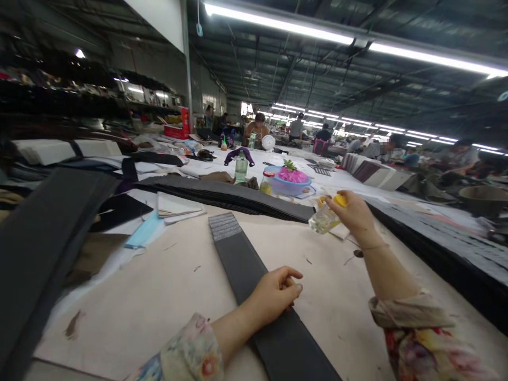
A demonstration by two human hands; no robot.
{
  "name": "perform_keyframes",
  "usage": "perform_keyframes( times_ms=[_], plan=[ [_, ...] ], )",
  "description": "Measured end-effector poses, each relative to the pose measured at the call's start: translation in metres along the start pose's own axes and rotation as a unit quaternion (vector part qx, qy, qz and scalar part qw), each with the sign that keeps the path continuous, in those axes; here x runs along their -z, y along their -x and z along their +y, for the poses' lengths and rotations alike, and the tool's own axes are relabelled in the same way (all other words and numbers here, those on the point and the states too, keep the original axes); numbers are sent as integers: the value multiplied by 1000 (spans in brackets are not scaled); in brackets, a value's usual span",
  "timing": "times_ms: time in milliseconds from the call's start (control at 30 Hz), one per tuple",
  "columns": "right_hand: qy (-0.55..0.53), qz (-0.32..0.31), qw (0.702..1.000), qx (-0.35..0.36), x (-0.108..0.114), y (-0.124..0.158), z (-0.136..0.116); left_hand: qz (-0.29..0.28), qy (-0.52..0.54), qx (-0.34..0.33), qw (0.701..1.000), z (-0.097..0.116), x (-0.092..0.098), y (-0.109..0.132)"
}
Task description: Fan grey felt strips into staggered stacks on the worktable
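A long dark grey fabric strip (246, 259) with a lighter, lined end lies slantwise across the pale work surface. My left hand (273, 293) rests over this strip, fingers loosely bent, thumb and index finger apart, gripping nothing that I can see. Off to the right, my right hand (351, 211) is wrapped around the yellow-capped top of a clear bottle (323, 218). The bottle is tilted, its base pointing left, with some pale liquid inside.
A stack of dark fabric pieces (226, 196) runs behind the strip. Beyond it stand a lidded glass jar (266, 182), a blue basin (291, 185) with pink contents and a green bottle (241, 168). Dark panels (51, 254) lie left; layered cloth (440, 238) lies right. People sit farther back.
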State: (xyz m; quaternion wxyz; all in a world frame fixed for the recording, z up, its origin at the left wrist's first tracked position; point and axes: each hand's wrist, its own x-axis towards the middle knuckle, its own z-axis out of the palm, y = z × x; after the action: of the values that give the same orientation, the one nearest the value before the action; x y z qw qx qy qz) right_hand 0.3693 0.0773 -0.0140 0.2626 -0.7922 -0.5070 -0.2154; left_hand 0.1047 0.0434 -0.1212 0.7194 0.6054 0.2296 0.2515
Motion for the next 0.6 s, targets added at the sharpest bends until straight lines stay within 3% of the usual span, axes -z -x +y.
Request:
perform_keyframes(
  times_ms=[300,467,600],
  plan=[
    [75,-20,996,-47,-46,-53,63,12,-44,1,999,7,0,1],
    [69,-63,994,-47,-75,-67,78,12,-59,10,998,8,0,0],
    [47,-89,994,-47,-79,-71,81,12,-59,0,998,6,-1,-1]
  ],
)
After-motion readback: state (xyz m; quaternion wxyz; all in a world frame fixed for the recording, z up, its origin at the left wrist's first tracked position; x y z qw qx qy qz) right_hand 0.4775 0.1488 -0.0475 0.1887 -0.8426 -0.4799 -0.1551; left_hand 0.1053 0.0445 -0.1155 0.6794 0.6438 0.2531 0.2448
